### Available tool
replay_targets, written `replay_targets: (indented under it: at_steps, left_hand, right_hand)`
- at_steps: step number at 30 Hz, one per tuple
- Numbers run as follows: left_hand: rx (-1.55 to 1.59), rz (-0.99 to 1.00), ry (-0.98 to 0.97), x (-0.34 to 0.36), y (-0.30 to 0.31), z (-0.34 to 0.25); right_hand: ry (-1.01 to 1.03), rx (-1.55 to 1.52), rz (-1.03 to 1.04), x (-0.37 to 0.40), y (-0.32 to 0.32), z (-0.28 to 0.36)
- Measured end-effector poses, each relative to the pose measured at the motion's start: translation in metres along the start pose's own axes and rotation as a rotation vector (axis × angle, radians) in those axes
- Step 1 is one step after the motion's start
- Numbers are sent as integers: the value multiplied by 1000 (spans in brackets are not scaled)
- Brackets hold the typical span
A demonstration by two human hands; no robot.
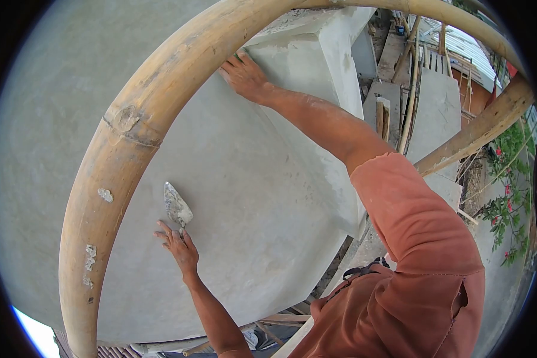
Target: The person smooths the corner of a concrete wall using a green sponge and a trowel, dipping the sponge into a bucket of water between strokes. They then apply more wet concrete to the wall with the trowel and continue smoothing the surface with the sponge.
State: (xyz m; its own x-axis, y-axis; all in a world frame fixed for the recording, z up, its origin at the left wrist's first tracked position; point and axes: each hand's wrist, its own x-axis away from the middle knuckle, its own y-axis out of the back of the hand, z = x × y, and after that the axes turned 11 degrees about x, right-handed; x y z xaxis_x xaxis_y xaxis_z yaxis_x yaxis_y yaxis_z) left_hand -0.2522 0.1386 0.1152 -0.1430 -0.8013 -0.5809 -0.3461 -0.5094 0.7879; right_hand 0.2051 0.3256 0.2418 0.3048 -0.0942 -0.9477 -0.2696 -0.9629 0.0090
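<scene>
My left hand (182, 249) is around the handle end of a small pointed trowel (177, 206), with some fingers stretched out along the surface. Grey mortar smears the trowel's blade, and the handle is hidden under my palm. Further up, my right hand (247, 77) lies with its fingers stretched out on the smooth grey plastered surface (238, 161), close to a raised plastered edge (304, 65). A thick bamboo pole (125, 131) crosses in front and covers some of its fingertips. A small green bit shows by those fingers; I cannot make out what it is.
The bamboo pole curves across the left and top of the view, with dried mortar stuck on it. A second pole (483, 125) juts in at the right. Beyond lie planks (383, 116), a concrete path (432, 113) and a shrub with red flowers (507, 200).
</scene>
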Motion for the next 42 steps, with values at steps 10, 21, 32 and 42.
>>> replay_targets:
  at_steps: [10,21,32,42]
  left_hand:
    - [61,16,39,-2,4,-3]
    - [55,18,56,2,0,-3]
    - [37,-11,39,3,0,-2]
    - [46,-25,-6,3,2,-4]
  right_hand:
    - [7,12,252,13,13,14]
    - [35,15,94,-4,-1,0]
    - [11,-84,223,-23,15,-2]
    - [39,-90,387,23,23,10]
